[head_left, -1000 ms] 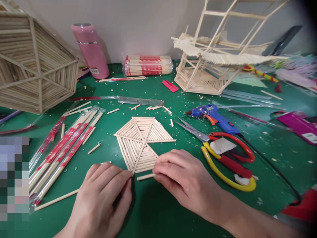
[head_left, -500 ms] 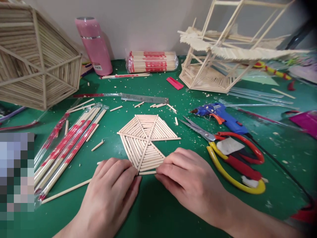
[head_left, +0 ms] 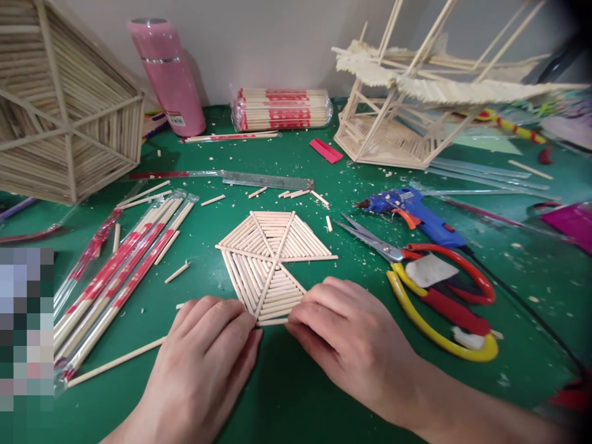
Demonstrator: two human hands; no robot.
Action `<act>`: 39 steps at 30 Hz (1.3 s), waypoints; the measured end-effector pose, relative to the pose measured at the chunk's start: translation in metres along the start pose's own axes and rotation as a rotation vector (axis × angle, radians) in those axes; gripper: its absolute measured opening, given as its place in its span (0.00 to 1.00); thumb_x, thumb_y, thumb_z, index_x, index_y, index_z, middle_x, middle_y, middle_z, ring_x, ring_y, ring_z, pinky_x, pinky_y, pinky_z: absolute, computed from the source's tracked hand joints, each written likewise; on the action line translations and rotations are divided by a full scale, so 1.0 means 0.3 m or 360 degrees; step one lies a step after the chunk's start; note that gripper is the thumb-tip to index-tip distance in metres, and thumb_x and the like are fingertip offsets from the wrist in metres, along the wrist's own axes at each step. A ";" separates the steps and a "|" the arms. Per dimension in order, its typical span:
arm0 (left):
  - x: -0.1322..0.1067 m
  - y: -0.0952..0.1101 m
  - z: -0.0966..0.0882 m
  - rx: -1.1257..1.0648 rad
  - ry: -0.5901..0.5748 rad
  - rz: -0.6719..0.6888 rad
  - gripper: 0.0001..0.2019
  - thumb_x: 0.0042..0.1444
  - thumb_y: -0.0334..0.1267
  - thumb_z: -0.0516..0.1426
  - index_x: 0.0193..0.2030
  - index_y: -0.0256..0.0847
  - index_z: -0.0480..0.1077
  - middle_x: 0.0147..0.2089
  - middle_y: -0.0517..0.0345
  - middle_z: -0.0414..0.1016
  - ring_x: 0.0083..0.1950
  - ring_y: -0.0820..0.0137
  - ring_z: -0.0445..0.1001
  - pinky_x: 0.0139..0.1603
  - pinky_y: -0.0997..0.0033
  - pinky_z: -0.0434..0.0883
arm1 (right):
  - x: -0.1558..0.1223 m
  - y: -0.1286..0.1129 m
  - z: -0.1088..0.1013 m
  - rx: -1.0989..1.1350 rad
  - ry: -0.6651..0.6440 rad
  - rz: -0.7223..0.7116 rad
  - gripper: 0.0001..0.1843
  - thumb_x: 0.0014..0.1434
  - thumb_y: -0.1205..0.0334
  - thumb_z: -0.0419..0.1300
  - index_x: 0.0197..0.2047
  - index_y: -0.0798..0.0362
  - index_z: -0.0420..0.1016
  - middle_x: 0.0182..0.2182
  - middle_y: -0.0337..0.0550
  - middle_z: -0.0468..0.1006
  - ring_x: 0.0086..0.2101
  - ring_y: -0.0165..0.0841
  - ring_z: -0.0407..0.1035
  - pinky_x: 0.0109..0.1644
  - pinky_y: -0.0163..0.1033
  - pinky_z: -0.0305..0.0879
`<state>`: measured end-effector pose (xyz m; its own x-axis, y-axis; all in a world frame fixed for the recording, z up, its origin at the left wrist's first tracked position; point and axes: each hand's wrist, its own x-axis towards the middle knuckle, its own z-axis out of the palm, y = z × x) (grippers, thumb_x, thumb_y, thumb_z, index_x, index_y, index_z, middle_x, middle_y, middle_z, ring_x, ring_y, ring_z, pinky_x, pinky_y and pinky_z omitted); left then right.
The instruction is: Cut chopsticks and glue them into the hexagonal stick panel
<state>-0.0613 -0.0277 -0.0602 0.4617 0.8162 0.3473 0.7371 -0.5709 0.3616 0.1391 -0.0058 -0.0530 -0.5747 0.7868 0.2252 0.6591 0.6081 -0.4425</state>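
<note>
A flat web-shaped panel of thin wooden sticks (head_left: pixel 276 262) lies on the green tabletop, with an open wedge on its lower right side. My left hand (head_left: pixel 208 351) is closed at the panel's lower left corner, fingertips pressed to it. At the other end of the near edge, my right hand (head_left: pixel 342 333) pinches the right end of the outermost stick (head_left: pixel 272 322). The fingertips hide both ends of that stick. Another loose stick (head_left: pixel 118 361) sticks out from beneath my left hand.
Scissors (head_left: pixel 407 253) and a blue glue gun (head_left: pixel 411 209) lie on the right. Wrapped chopsticks (head_left: pixel 134 277) lie on the left. Behind are a utility blade (head_left: pixel 268 180), a pink bottle (head_left: pixel 169 80), a chopstick bundle (head_left: pixel 282 110), a stick frame model (head_left: pixel 393 135) and a large stick panel (head_left: pixel 69 123).
The camera view has shifted slightly. Both hands keep their places at the panel's near edge, with hardly any visible movement.
</note>
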 end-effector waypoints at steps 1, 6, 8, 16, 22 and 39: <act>0.002 0.000 0.001 -0.0002 -0.0004 0.0002 0.05 0.56 0.29 0.53 0.39 0.39 0.67 0.36 0.56 0.72 0.35 0.69 0.68 0.37 0.66 0.65 | 0.001 -0.001 0.000 0.0006 0.0001 -0.0001 0.12 0.61 0.67 0.51 0.28 0.55 0.71 0.24 0.41 0.69 0.28 0.31 0.60 0.31 0.38 0.53; 0.008 0.003 0.005 0.0020 -0.0001 0.0047 0.05 0.57 0.29 0.52 0.37 0.40 0.68 0.34 0.58 0.73 0.33 0.69 0.67 0.35 0.67 0.63 | 0.003 -0.006 0.004 0.0040 0.0008 0.0004 0.11 0.60 0.68 0.52 0.29 0.55 0.71 0.25 0.41 0.70 0.28 0.31 0.61 0.32 0.37 0.53; 0.007 0.000 0.005 0.0068 0.0004 0.0075 0.06 0.58 0.29 0.51 0.36 0.40 0.68 0.33 0.59 0.73 0.32 0.69 0.67 0.35 0.67 0.62 | 0.004 -0.002 -0.001 0.0060 -0.0002 0.0006 0.08 0.60 0.67 0.53 0.30 0.54 0.71 0.26 0.40 0.70 0.29 0.31 0.61 0.32 0.37 0.54; -0.018 -0.031 0.023 0.0214 0.0028 0.0193 0.06 0.59 0.35 0.51 0.38 0.43 0.69 0.35 0.59 0.74 0.35 0.68 0.68 0.38 0.66 0.62 | -0.005 0.052 -0.099 0.0158 -0.0219 0.0319 0.09 0.50 0.67 0.61 0.35 0.52 0.66 0.32 0.37 0.70 0.35 0.31 0.64 0.35 0.35 0.59; -0.024 -0.023 0.032 0.0217 0.0084 0.0135 0.07 0.59 0.35 0.50 0.37 0.43 0.70 0.34 0.58 0.74 0.35 0.68 0.69 0.38 0.66 0.63 | -0.007 0.068 -0.108 0.0102 -0.0276 0.0320 0.02 0.54 0.66 0.57 0.33 0.52 0.68 0.29 0.38 0.70 0.32 0.30 0.63 0.33 0.36 0.58; -0.016 -0.035 0.025 0.0209 0.0029 0.0209 0.05 0.58 0.33 0.52 0.40 0.41 0.68 0.35 0.59 0.74 0.35 0.70 0.70 0.39 0.68 0.63 | -0.009 0.073 -0.077 0.0054 -0.0218 0.0258 0.01 0.52 0.67 0.55 0.30 0.53 0.66 0.27 0.38 0.68 0.30 0.30 0.61 0.31 0.36 0.54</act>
<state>-0.0674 -0.0250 -0.0722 0.5502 0.7328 0.4004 0.7296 -0.6551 0.1964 0.1662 0.0078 -0.0431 -0.5247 0.8508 0.0299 0.7327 0.4692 -0.4929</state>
